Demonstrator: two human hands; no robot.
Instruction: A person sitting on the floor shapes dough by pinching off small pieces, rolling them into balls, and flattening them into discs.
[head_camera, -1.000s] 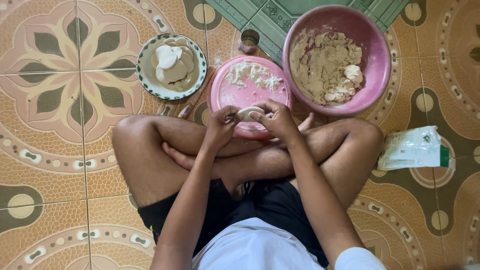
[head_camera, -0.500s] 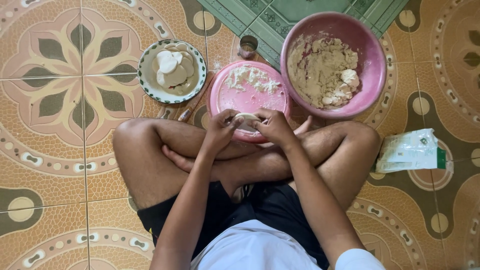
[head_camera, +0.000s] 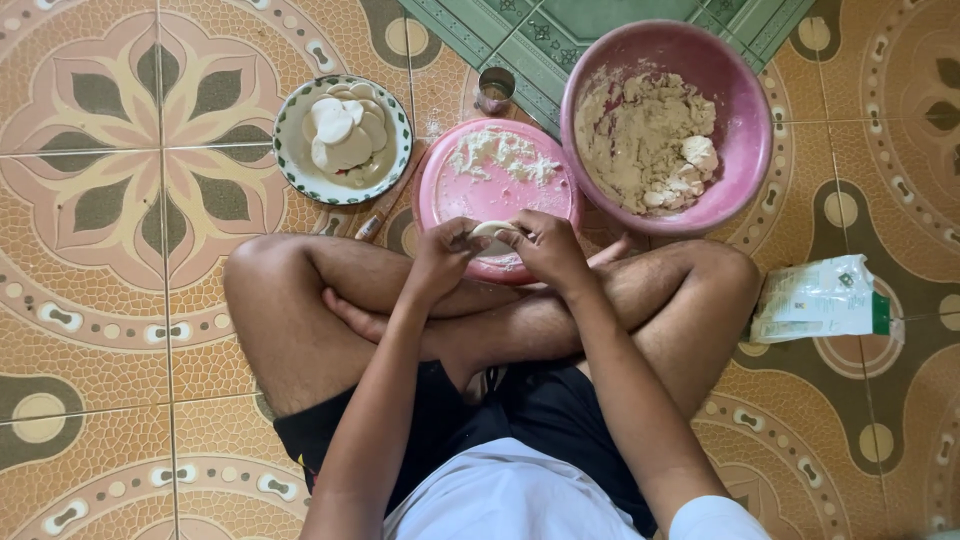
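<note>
Hands both pinch one small white dough piece (head_camera: 493, 232) over the pink plate's (head_camera: 470, 205) near rim: left hand (head_camera: 442, 262), right hand (head_camera: 548, 250). Around them on the floor: a pink filling bowl (head_camera: 745, 120), a green-rimmed plate (head_camera: 290, 160) of dough rounds, a metal cup (head_camera: 495, 90), a packet (head_camera: 820, 298). Nothing blocks them. Grip's barely changed since earlier.

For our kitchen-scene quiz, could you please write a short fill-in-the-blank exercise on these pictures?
1. Both hands, left hand and right hand, pinch a small white piece of ____ between them.
2. They work above a flat round ____ lid.
3. The crumbly mixture fills the large ____.
4. Finished white discs are stacked on a green-rimmed ____.

Missing: dough; pink; bowl; plate
</note>
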